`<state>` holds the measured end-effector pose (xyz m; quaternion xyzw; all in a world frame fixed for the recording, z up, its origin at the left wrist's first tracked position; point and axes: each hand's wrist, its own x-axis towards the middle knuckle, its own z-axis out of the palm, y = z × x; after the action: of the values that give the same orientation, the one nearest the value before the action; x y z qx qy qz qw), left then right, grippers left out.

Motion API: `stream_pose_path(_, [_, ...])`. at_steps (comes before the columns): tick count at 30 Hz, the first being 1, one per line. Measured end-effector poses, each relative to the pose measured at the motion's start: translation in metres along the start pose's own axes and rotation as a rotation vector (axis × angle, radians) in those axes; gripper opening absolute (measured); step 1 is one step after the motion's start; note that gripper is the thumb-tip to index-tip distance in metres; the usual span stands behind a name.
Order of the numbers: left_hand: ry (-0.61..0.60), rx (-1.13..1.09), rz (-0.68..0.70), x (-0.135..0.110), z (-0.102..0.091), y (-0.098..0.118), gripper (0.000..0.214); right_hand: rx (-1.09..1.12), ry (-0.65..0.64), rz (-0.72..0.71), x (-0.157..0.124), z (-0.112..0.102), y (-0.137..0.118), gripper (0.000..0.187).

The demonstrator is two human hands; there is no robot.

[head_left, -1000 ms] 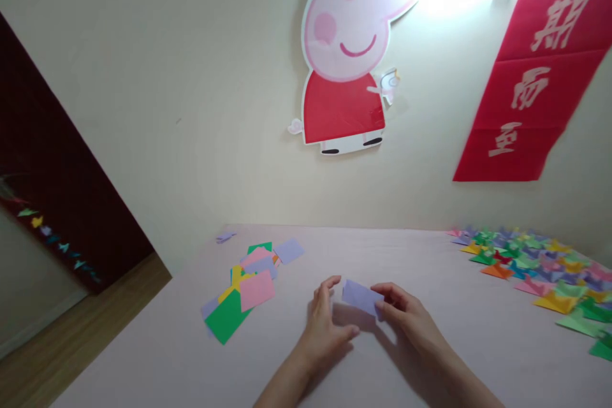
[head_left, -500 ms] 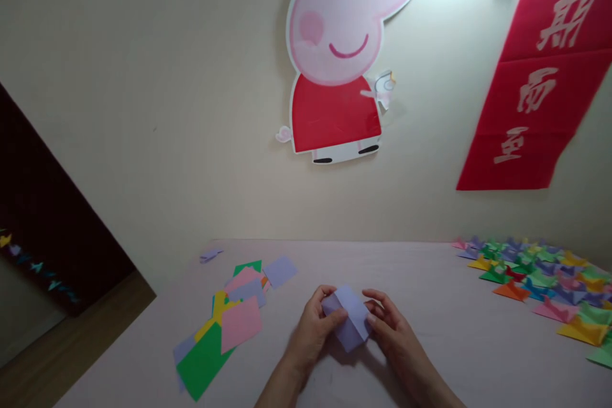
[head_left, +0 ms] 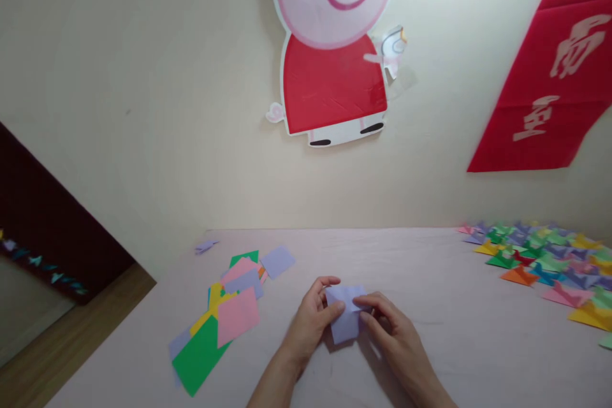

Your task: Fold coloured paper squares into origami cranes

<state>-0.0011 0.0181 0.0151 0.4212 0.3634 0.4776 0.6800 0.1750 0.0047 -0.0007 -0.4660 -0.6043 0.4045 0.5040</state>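
A small lavender sheet of origami paper with creases is held a little above the table at the front middle. My left hand grips its left side, thumb on top and fingers behind. From the other side my right hand pinches the paper's right edge between thumb and index finger. Part of that edge is hidden by the right fingers. Loose paper squares lie to the left, among them a pink sheet and a green sheet.
The table has a pale cloth. Rows of folded coloured paper shapes stand at its right. A folded lavender piece lies at the back left. A pig cutout and a red banner hang on the wall behind.
The lavender paper has turned and looks narrower. My right index finger has come over its right edge, where the fingers were spread apart before. The view has tilted down slightly.
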Motion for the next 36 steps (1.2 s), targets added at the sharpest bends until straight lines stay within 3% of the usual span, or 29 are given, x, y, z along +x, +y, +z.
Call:
stream_pose_path(11, [-0.016,-0.062,-0.023,-0.004,0.002,-0.006,0.054,-0.106,0.008,-0.099,-0.004,-0.006,0.0,0.018])
stream_pose_path(26, [-0.033,-0.11,-0.055,-0.007,0.007,-0.003,0.082,-0.127,0.05,-0.111,-0.004,-0.004,-0.008,0.015])
stream_pose_path(36, [-0.082,-0.224,-0.037,-0.009,0.007,-0.004,0.072,-0.187,0.004,-0.192,-0.006,-0.005,-0.011,0.016])
